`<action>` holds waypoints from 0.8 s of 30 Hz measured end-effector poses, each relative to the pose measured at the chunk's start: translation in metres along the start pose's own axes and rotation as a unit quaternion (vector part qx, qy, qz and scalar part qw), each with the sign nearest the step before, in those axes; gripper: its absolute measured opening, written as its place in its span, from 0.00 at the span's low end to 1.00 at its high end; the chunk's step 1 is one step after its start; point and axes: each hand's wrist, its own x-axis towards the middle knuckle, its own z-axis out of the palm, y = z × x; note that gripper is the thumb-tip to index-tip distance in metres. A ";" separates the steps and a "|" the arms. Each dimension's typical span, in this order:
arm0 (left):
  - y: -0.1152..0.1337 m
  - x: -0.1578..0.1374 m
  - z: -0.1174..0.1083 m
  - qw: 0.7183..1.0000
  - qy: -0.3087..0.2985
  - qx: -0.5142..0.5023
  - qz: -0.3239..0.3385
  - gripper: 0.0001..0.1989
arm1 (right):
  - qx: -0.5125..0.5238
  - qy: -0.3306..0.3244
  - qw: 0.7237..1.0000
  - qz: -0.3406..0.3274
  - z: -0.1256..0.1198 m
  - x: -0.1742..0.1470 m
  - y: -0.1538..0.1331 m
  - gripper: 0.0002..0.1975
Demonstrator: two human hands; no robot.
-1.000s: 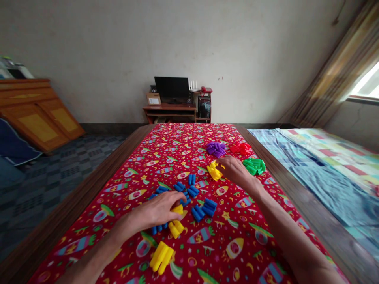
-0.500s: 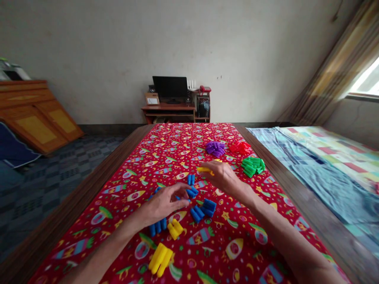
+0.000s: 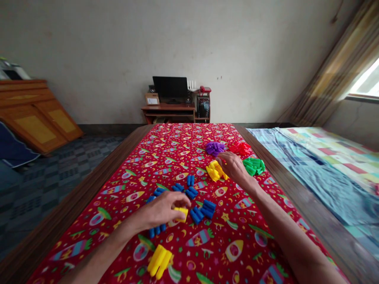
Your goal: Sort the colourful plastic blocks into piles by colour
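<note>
My left hand (image 3: 164,209) is closed on a yellow piece (image 3: 182,214) that looks like short plastic tubes joined side by side. Around it lie several blue pieces of similar shape (image 3: 209,209), some partly hidden under the hand. Nearer to me rests another yellow piece (image 3: 160,261). My right hand (image 3: 235,163) is over the right edge of a yellow pile (image 3: 215,172), its fingers apart and nothing seen in them. A purple pile (image 3: 214,148) lies just beyond its fingertips.
Beside my right hand are a green pile (image 3: 254,166) and a red pile (image 3: 241,148). A red patterned cloth (image 3: 118,240) covers the wooden table (image 3: 118,150). Beyond the far end stands a desk with a monitor (image 3: 171,87); a bed (image 3: 325,165) is on the right.
My right hand has let go of its yellow piece at the yellow pile and moved slightly right and away. My left hand has come down and taken hold of a yellow piece.
</note>
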 end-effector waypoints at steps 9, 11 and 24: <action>-0.017 0.026 0.006 0.939 0.185 -0.288 -0.027 0.30 | 0.088 -0.130 0.969 -0.189 0.039 -0.018 -0.090 0.17; -0.015 0.022 0.003 0.957 0.171 -0.236 -0.003 0.28 | 0.060 -0.127 0.977 -0.161 0.038 -0.015 -0.084 0.15; 0.005 -0.079 0.032 0.979 -0.074 0.191 0.013 0.30 | -0.081 -0.061 0.994 0.033 0.013 -0.008 0.025 0.11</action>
